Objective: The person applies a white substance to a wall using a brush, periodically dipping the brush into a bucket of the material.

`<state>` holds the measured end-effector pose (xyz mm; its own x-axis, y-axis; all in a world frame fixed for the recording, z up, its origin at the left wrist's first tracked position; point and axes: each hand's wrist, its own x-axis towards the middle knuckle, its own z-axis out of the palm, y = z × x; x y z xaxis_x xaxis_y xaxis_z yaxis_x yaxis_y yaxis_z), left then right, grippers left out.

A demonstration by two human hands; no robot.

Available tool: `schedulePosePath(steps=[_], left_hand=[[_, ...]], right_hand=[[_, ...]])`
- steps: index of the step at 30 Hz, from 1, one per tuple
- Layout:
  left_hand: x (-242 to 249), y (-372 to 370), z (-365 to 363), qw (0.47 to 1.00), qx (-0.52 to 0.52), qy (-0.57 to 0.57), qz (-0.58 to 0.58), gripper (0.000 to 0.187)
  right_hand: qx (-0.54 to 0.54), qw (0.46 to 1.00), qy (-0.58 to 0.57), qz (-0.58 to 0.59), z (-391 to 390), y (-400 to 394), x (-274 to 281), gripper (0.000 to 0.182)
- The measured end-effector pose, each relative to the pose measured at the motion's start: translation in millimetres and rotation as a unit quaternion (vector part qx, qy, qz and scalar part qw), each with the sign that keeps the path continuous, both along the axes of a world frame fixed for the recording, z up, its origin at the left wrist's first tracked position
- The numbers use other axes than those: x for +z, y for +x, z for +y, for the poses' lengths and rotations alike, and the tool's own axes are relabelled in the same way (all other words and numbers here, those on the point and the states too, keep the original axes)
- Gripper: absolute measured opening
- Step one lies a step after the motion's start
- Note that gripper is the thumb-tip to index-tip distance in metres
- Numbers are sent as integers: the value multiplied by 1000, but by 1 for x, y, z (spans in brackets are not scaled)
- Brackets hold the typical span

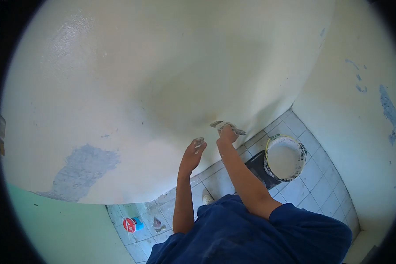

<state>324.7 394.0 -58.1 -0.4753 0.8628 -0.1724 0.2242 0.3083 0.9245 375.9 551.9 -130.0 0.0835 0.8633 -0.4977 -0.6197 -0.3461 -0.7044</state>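
Observation:
My right hand is closed around a putty knife caked with whitish paste, close against the lower part of the pale wall. To its left, my left hand is raised in front of the same wall with its fingers curled together. White and grey paste covers those fingertips, and I cannot tell what is between them. A bucket of white paste stands on the tiled floor to the right of my right forearm.
A black flat object lies beside the bucket. On the floor at lower left are a small red and blue tub and a crumpled scrap. Grey bare patches show on the front wall and the right wall.

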Motion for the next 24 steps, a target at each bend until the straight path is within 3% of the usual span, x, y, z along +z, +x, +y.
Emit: schedulePosePath(steps=[3, 7, 8, 10, 11, 14, 15, 18, 21, 24], left_hand=[[-2, 0, -4, 1000, -1, -7, 4, 43], [6, 0, -3, 1000, 0, -16, 2, 43], [8, 3, -1, 1000, 5, -8, -4, 43], [6, 7, 8, 1000, -8, -4, 4, 43], [5, 8, 12, 1000, -14, -2, 9, 43], [11, 20, 23, 999, -34, -9, -16, 43], [8, 24, 26, 999, -40, -5, -12, 43], [4, 28, 34, 998, -60, -1, 14, 44], [13, 31, 42, 995, -76, -7, 56, 45], [31, 27, 53, 992, -78, 2, 101, 47]], right_hand=[[14, 998, 41, 53, 25, 6, 63, 12], [-5, 965, 168, 199, 50, 28, 216, 7], [40, 956, 202, 210, 51, 43, 260, 19], [45, 911, 340, 230, 63, 55, 305, 27], [38, 906, 324, 269, 56, 64, 336, 28], [9, 903, 332, 273, 66, 63, 340, 26], [-25, 908, 367, 202, 86, 51, 299, 25], [-18, 960, 164, 227, 83, 52, 192, 14], [-13, 991, -9, 130, 83, 62, 35, 15], [-12, 992, -39, 118, 68, 71, 3, 12]])
